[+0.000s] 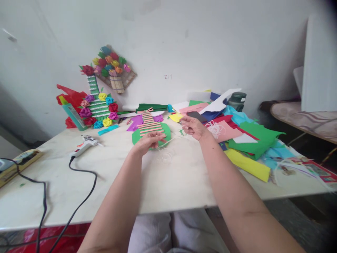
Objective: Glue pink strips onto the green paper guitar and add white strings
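Note:
My left hand (151,140) is closed over the near edge of a green card shape (135,136), its fingers pinched on a thin white string (168,142). Loose loops of that string lie on the table below the fingertips. Pink-striped sticks (149,123) lie in rows across the green card, up a narrow neck at its far end. To the right, my right hand (193,127) is raised a little above the table with thumb and fingertips pinched. What it pinches is too small to make out. Just beyond those fingertips is a yellow paper piece (176,117).
A glue gun (85,146) with a black cord lies left, near a power strip (22,163). Behind it stand a glue bottle (73,116) and a flower-trimmed guitar shape (99,109). Coloured sheets (255,138), a string bundle (214,129) and a dark jar (237,101) crowd the right.

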The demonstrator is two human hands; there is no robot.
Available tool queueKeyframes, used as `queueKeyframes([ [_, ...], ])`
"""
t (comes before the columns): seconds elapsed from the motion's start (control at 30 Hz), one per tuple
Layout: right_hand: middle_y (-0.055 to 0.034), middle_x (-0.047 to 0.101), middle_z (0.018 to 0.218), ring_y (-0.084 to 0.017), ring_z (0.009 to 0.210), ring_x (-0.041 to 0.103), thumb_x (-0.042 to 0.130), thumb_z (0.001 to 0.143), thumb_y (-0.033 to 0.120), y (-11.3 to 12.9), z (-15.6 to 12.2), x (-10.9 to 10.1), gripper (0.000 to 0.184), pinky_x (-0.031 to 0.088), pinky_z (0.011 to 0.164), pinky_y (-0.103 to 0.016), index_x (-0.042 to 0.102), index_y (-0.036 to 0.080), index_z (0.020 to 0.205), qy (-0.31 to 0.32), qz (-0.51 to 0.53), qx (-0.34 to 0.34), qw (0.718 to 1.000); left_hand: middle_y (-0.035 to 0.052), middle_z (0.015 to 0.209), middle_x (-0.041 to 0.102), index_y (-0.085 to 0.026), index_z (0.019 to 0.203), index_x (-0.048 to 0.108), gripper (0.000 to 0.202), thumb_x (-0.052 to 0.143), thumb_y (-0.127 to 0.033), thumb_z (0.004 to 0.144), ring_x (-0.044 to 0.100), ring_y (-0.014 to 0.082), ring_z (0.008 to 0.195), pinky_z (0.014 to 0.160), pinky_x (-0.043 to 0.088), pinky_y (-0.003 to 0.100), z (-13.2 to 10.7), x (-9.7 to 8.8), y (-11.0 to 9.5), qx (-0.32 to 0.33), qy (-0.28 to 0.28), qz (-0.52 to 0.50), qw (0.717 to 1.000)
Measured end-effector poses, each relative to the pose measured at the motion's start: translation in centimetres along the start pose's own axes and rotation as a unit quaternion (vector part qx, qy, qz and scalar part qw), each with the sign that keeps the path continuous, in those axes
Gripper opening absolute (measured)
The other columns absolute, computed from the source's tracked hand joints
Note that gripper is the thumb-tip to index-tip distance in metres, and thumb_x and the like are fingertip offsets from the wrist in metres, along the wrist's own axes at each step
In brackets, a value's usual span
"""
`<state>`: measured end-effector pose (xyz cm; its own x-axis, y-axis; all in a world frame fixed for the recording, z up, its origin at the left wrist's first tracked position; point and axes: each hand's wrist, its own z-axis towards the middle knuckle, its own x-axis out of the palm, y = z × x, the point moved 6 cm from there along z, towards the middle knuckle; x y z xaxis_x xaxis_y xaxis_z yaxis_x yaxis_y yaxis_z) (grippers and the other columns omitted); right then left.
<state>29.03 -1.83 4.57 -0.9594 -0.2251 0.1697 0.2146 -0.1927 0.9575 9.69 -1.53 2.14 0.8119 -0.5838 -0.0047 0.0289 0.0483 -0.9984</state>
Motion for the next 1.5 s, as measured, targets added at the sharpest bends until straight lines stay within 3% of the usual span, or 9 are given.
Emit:
queueKeyframes([
  [0.1,0.0053,0.050,0.051,0.001,0.032,0.024,0.068,0.063,0.028,-1.4,0.5,2.1,0.030,0.010,0.032,-0.016,0.055,0.014,0.086,0.034,-0.053,0.052,0.997,0.0080,0.094,0.064,-0.017,0.103,0.060,0.043,0.069,-0.031,0.063,0.043,0.0019,0.041,0.037,0.027,0.019,0.3,0.6,-0.2,0.024,-0.021,-0.018,0.999],
  [0.17,0.0044,0.052,0.051,0.001,0.031,0.027,0.069,0.062,0.027,-2.3,0.7,3.5,0.029,0.011,0.031,-0.016,0.055,0.014,0.084,0.053,-0.082,0.077,0.992,0.0066,0.089,0.065,-0.019,0.111,0.056,0.052,0.071,-0.028,0.062,0.044,0.0029,0.041,0.038,0.030,0.019,0.5,1.4,0.5,0.007,0.015,-0.038,0.999],
  [0.27,0.0038,0.054,0.052,0.001,0.032,0.030,0.070,0.061,0.026,-2.9,0.8,4.6,0.028,0.014,0.032,-0.015,0.055,0.013,0.081,0.060,-0.103,0.093,0.988,0.0032,0.064,0.061,-0.013,0.092,0.061,0.035,0.071,-0.028,0.062,0.045,0.0049,0.041,0.038,0.031,0.018,0.8,2.1,1.7,-0.035,0.061,-0.036,0.997],
  [0.43,0.0028,0.055,0.053,0.002,0.032,0.028,0.068,0.064,0.029,-2.3,0.4,3.4,0.027,0.010,0.032,-0.015,0.055,0.012,0.079,0.059,-0.106,0.094,0.988,-0.0011,0.045,0.048,-0.011,0.056,0.055,0.023,0.070,-0.028,0.062,0.038,0.0032,0.036,0.034,0.025,0.017,0.7,0.7,1.4,-0.025,0.026,-0.025,0.999],
  [0.67,0.0039,0.053,0.053,0.000,0.034,0.027,0.067,0.061,0.024,-1.2,0.1,0.6,0.027,0.013,0.034,-0.017,0.057,0.013,0.084,0.051,-0.023,0.051,0.997,-0.0023,0.046,0.046,-0.012,0.061,0.057,0.019,0.067,-0.028,0.060,0.033,0.0024,0.036,0.035,0.022,0.017,0.1,-2.0,0.1,0.059,-0.030,-0.145,0.987],
  [0.83,0.0051,0.049,0.050,-0.001,0.036,0.028,0.067,0.061,0.024,-0.6,0.1,-0.4,0.027,0.016,0.035,-0.017,0.057,0.015,0.084,0.013,0.036,0.001,0.999,0.0045,0.056,0.056,-0.011,0.059,0.057,0.017,0.065,-0.027,0.059,0.044,0.0070,0.045,0.037,0.027,0.018,0.2,-1.6,0.6,0.027,0.019,-0.087,0.996],
  [1.0,0.0045,0.050,0.050,-0.001,0.037,0.029,0.067,0.060,0.021,-1.0,0.4,1.2,0.027,0.011,0.034,-0.016,0.058,0.013,0.084,0.041,-0.005,0.022,0.999,0.0085,0.088,0.061,-0.013,0.080,0.062,0.024,0.065,-0.032,0.065,0.050,0.0076,0.058,0.039,0.030,0.017,0.5,-0.9,0.9,0.000,0.017,-0.033,0.999],
  [1.17,0.0040,0.052,0.049,0.000,0.034,0.030,0.066,0.063,0.021,-1.8,0.4,2.4,0.024,0.014,0.033,-0.015,0.058,0.012,0.083,0.072,-0.054,0.056,0.994,0.0046,0.064,0.060,-0.012,0.066,0.059,0.022,0.071,-0.029,0.060,0.050,0.0066,0.050,0.041,0.031,0.017,0.3,-0.1,1.0,-0.010,0.022,0.010,1.000],
  [1.5,-0.0012,0.065,0.078,-0.003,0.042,0.044,0.068,0.061,0.024,-4.1,0.0,5.2,0.033,0.036,0.037,-0.018,0.062,0.014,0.092,0.178,-0.143,0.120,0.966,0.0043,0.064,0.064,-0.012,0.063,0.057,0.018,0.070,-0.025,0.061,0.055,0.0075,0.052,0.047,0.037,0.017,0.5,-0.2,0.8,0.013,0.005,-0.051,0.999],
])
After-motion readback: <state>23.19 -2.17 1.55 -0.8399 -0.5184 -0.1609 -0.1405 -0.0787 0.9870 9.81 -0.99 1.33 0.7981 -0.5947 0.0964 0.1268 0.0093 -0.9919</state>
